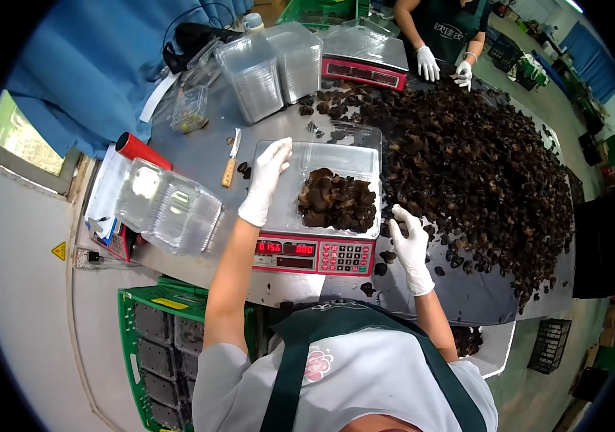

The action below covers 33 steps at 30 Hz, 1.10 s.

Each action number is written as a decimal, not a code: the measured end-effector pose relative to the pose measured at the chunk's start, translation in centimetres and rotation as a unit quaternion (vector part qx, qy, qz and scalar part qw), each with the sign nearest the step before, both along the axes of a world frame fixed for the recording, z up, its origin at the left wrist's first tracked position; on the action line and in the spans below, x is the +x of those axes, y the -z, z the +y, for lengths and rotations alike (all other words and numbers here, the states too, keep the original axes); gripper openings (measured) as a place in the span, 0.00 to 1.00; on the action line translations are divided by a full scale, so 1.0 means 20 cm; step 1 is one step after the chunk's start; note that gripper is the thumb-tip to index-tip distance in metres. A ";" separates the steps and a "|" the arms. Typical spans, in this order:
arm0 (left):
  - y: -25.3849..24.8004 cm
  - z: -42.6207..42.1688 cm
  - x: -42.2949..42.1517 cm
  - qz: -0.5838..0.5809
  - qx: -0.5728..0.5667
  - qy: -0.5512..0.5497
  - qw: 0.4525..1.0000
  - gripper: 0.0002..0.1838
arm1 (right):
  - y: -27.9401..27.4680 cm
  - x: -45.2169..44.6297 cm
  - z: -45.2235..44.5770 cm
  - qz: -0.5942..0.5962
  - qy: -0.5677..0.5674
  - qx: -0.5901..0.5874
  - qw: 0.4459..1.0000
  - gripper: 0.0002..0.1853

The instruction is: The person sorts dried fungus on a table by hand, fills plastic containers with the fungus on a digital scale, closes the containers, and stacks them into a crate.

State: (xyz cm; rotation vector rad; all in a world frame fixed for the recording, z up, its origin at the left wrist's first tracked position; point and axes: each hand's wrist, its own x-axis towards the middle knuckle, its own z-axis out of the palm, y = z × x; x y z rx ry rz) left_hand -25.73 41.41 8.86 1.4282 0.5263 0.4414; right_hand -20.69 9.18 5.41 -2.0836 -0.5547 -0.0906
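Note:
My left hand (270, 178), in a white glove, is raised over the left side of the scale (315, 253), its fingers pressed together near the edge of a clear tray; whether it pinches anything is too small to tell. On the scale lies an open clear plastic box (377, 173) with dark brown mushrooms (336, 200) inside. The red display reads 0.156 and 0.00. To the right of the box, my right hand (411, 245), also gloved, has its fingers apart and curved, with nothing visible in them, beside the large heap of dark mushrooms (480, 180).
Stacked clear boxes (250, 79), a knife (232, 160), a red cylinder (142, 151) and empty clear boxes (171, 209) are on the left. A second scale (365, 72) stands at the back, near a co-worker's gloved hands (428, 63). A green crate (131, 345) is below left.

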 end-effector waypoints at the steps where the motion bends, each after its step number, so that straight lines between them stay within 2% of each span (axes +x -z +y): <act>1: 0.01 0.01 0.02 0.015 -0.027 0.010 0.999 0.21 | 0.02 0.00 -0.01 0.023 -0.002 -0.008 1.000 0.14; 2: 0.01 0.01 0.05 0.031 -0.054 0.020 0.998 0.22 | 0.02 -0.01 -0.02 0.050 -0.002 -0.050 0.997 0.15; 4: 0.05 0.03 0.11 0.027 -0.068 0.034 0.997 0.23 | 0.02 -0.04 -0.06 0.085 0.007 -0.207 0.975 0.17; 6: 0.07 0.04 0.18 0.022 -0.082 0.048 0.995 0.25 | 0.09 -0.09 -0.13 0.041 -0.028 -0.356 0.933 0.22; 8: 0.07 0.02 0.25 0.040 -0.083 0.051 0.994 0.22 | 0.20 -0.17 -0.19 0.028 -0.042 -0.432 0.901 0.22; 9: 0.05 0.02 0.27 0.045 -0.072 0.055 0.995 0.22 | 0.30 -0.19 -0.23 0.044 -0.043 -0.427 0.902 0.22; 10: 0.03 0.01 0.28 0.050 -0.066 0.055 0.995 0.22 | 0.37 -0.21 -0.24 -0.004 -0.010 -0.400 0.916 0.19; 12: 0.05 0.02 0.32 0.060 -0.061 0.057 0.995 0.22 | 0.45 -0.18 -0.29 -0.032 0.012 -0.293 0.955 0.15; 14: 0.05 0.03 0.34 0.066 -0.063 0.066 0.994 0.23 | 0.43 -0.15 -0.31 0.073 0.050 -0.234 0.968 0.12; 16: 0.06 0.04 0.37 0.036 -0.123 0.054 0.990 0.23 | 0.34 -0.11 -0.29 0.136 0.085 -0.129 0.979 0.12; 20: -0.02 0.03 0.34 -0.027 -0.129 0.018 0.991 0.24 | 0.07 -0.02 -0.15 0.180 0.070 0.085 0.978 0.12; 22: -0.09 0.02 0.30 -0.033 -0.113 0.009 0.993 0.25 | -0.14 -0.01 -0.03 0.102 0.028 0.049 0.993 0.14; 24: -0.13 0.01 0.24 -0.067 -0.089 0.023 0.994 0.25 | -0.24 -0.01 0.10 0.113 -0.047 0.060 0.991 0.19; 26: -0.14 -0.01 0.17 -0.079 -0.075 0.024 0.994 0.24 | -0.23 0.03 0.19 -0.051 -0.108 -0.015 0.993 0.25; 28: -0.16 -0.04 0.07 -0.108 -0.006 0.032 0.994 0.22 | -0.23 0.04 0.22 -0.081 -0.110 -0.053 0.989 0.27; 29: -0.15 -0.05 0.01 -0.117 0.043 0.029 0.992 0.22 | -0.23 0.04 0.20 -0.058 -0.093 -0.018 0.994 0.26; 30: -0.14 -0.07 -0.06 -0.119 0.044 0.024 0.992 0.22 | -0.23 0.04 0.17 -0.033 -0.075 0.016 0.996 0.25; 31: -0.12 -0.08 -0.13 -0.105 0.082 0.038 0.990 0.19 | -0.22 0.04 0.14 0.112 -0.044 0.018 0.993 0.23; 33: -0.09 -0.15 -0.26 -0.072 0.178 0.046 0.980 0.14 | -0.14 0.06 0.06 0.155 -0.023 0.073 0.985 0.18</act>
